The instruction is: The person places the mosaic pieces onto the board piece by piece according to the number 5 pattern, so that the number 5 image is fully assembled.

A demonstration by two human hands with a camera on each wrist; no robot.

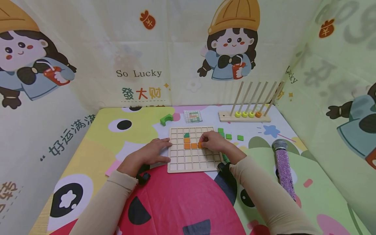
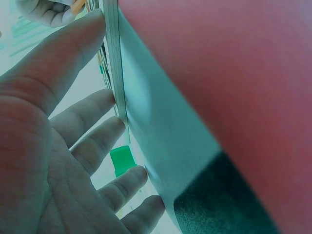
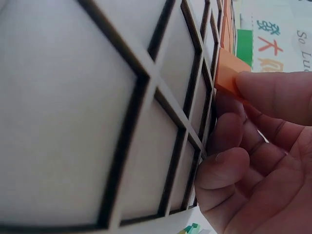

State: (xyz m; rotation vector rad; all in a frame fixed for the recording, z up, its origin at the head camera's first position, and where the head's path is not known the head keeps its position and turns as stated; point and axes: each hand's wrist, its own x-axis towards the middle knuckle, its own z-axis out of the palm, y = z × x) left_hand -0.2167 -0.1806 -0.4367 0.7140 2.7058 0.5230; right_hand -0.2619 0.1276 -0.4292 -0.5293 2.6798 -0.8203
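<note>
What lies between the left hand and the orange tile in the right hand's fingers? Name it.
Bare squares of the wooden grid board, then two orange square tiles side by side; the head view shows it.

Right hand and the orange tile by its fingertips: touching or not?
Touching. The right wrist view shows it plainly: a fingertip of the right hand lies directly against the orange tile, with no gap.

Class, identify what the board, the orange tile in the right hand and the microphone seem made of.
Board: likely wood, matt; pale, with dark cut edges.
Orange tile: painted wood or plastic, undecided; smooth, evenly coloured.
Microphone: silvery-grey head, probably metal; sparkling purple handle suggests glitter coating, base material hidden.
</note>
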